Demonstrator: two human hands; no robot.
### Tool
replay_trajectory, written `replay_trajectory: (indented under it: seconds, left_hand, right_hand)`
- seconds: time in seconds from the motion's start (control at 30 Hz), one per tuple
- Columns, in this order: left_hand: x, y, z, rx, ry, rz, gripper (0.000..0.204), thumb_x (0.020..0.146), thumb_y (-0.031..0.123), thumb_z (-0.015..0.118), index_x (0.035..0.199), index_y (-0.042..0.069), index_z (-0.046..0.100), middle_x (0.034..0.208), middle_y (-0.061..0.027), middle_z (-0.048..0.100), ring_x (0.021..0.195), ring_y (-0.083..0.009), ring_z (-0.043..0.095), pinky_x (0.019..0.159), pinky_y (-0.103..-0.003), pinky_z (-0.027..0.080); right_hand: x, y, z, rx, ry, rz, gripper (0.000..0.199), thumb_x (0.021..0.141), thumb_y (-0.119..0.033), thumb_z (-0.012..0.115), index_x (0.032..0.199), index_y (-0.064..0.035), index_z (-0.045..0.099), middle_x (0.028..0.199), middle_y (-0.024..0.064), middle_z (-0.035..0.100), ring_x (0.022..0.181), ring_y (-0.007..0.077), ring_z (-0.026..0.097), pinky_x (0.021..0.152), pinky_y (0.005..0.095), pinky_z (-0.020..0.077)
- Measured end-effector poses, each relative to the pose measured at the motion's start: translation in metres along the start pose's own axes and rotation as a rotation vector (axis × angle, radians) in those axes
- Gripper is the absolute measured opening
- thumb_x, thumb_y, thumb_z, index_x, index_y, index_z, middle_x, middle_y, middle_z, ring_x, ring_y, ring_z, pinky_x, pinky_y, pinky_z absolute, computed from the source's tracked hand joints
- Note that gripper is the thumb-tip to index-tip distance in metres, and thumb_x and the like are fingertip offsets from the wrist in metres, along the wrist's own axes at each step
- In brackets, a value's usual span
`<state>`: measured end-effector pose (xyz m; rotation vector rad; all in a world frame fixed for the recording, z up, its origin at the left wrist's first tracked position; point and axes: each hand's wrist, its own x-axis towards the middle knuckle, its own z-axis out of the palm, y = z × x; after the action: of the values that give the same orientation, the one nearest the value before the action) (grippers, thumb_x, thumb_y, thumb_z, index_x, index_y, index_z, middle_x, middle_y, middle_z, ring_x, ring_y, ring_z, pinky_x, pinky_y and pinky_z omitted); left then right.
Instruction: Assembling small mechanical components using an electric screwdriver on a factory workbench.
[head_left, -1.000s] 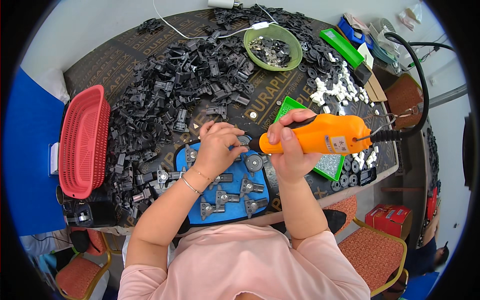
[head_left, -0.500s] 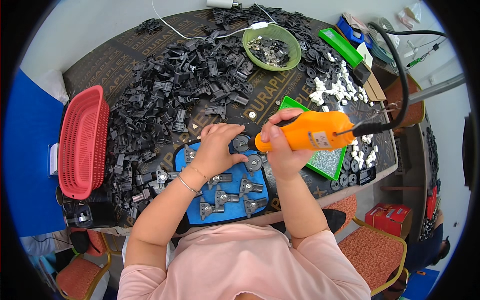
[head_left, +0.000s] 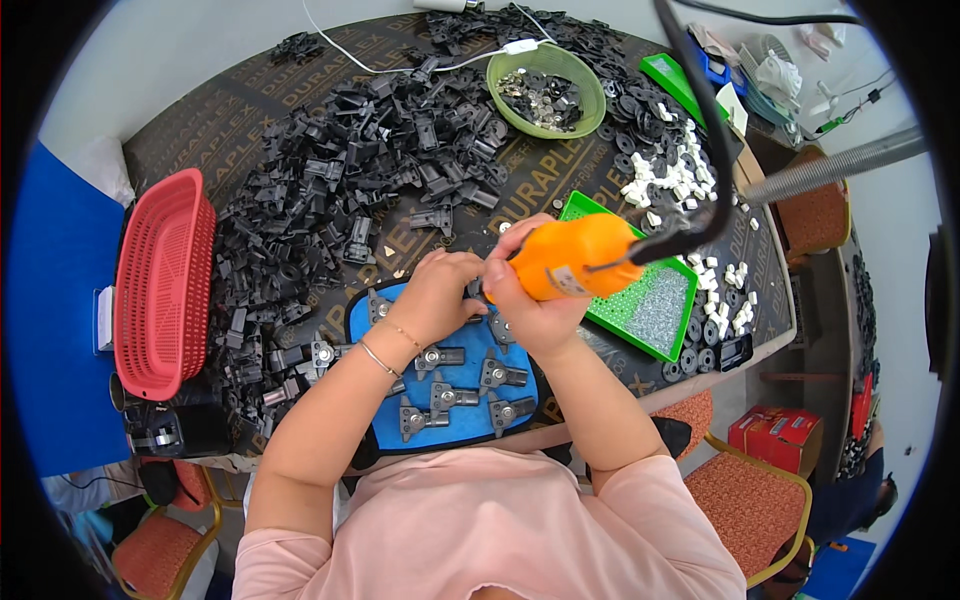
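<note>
In my right hand (head_left: 532,310) is an orange electric screwdriver (head_left: 575,258), held tilted with its tip toward the blue mat (head_left: 465,420). My left hand (head_left: 435,290) curls at the mat's far edge, thumb and fingers around a black round plastic part that mostly hides under the hands. The screwdriver's tip is hidden by my fingers. Beside my right wrist, another black disc (head_left: 502,328) partly shows. Several black plastic assemblies (head_left: 452,397) with metal screw heads lie on the mat, nearer to me.
A large heap of black plastic parts (head_left: 350,150) covers the far left. A red basket (head_left: 165,290) stands at left, a green bowl (head_left: 548,75) at the back. Right are a green tray of screws (head_left: 655,310) and white pieces (head_left: 675,175). The screwdriver's black cord (head_left: 715,130) loops above.
The screwdriver and my right hand have moved left and now meet my left hand. My left thumb and fingers have drawn together around the black round part.
</note>
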<state>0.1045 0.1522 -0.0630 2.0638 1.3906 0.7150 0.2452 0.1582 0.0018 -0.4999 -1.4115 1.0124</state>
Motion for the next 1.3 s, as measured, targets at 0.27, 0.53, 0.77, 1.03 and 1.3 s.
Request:
replay_trajectory:
  seconds: [0.27,0.53,0.77,1.03,1.3]
  left_hand:
    - [-0.006,0.012,0.000,0.254,0.098,0.026,0.042,0.063,0.017,0.079,0.103,0.011,0.065,0.103,-0.0040,0.064,0.104,-0.0240,0.055,0.104,-0.047,0.031]
    - [-0.008,0.020,-0.009,0.245,0.015,-0.054,0.051,0.064,0.022,0.079,0.112,0.014,0.065,0.111,-0.0007,0.063,0.108,-0.0217,0.053,0.107,-0.048,0.026]
    - [-0.004,0.019,-0.001,0.151,0.107,-0.054,0.057,0.065,0.026,0.080,0.117,0.012,0.062,0.120,-0.0037,0.060,0.115,-0.0244,0.050,0.106,-0.048,0.026]
    - [-0.034,0.022,-0.049,0.092,-0.003,-0.195,0.054,0.060,0.029,0.082,0.108,0.011,0.065,0.110,-0.0057,0.061,0.112,-0.0261,0.050,0.101,-0.042,0.029]
    - [-0.048,0.030,-0.035,0.273,-0.014,-0.202,0.053,0.057,0.028,0.084,0.103,0.009,0.066,0.106,-0.0056,0.062,0.109,-0.0267,0.052,0.097,-0.042,0.032]
  right_hand:
    - [0.004,0.001,0.000,0.038,-0.046,0.066,0.026,0.076,0.012,0.061,0.097,0.0009,0.049,0.091,0.0103,0.052,0.071,0.0135,0.058,0.059,0.0251,0.0499]
    - [0.024,-0.014,-0.029,0.020,-0.087,-0.048,0.031,0.072,0.005,0.065,0.100,-0.0011,0.052,0.095,0.0133,0.055,0.068,0.0184,0.060,0.062,0.0285,0.0516]
    - [0.013,-0.048,-0.086,0.179,0.196,-0.009,0.041,0.081,-0.009,0.061,0.119,-0.0005,0.047,0.100,0.0114,0.053,0.076,0.0213,0.057,0.073,0.0357,0.0485]
    - [-0.012,-0.062,-0.132,0.075,0.288,-0.031,0.045,0.082,-0.011,0.061,0.123,-0.0004,0.045,0.102,0.0110,0.052,0.080,0.0232,0.057,0.075,0.0393,0.0487]
    - [-0.020,-0.058,-0.133,-0.259,0.419,-0.106,0.027,0.081,0.007,0.057,0.105,-0.0020,0.049,0.092,0.0111,0.053,0.067,0.0172,0.057,0.063,0.0280,0.0492]
